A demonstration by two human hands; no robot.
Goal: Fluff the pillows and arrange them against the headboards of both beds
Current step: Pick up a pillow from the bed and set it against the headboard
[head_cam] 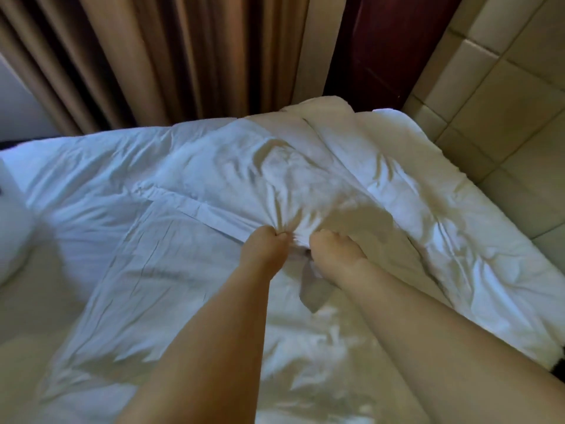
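A white pillow (290,166) in a loose, wrinkled case lies across the bed, reaching back toward the curtains. My left hand (264,249) is clenched on a bunch of the case's fabric at its near edge. My right hand (336,252) sits just to the right, fingers curled into the same gathered cloth, with a flap of fabric hanging below it. A second white pillow (452,215) lies along the right side of the bed beside the padded headboard (504,117). The picture is blurred by motion.
A white sheet (76,209) covers the mattress on the left. Brown curtains (153,56) hang behind the bed, with a dark wooden panel (376,47) next to them. Another white rounded shape (12,240) shows at the left edge.
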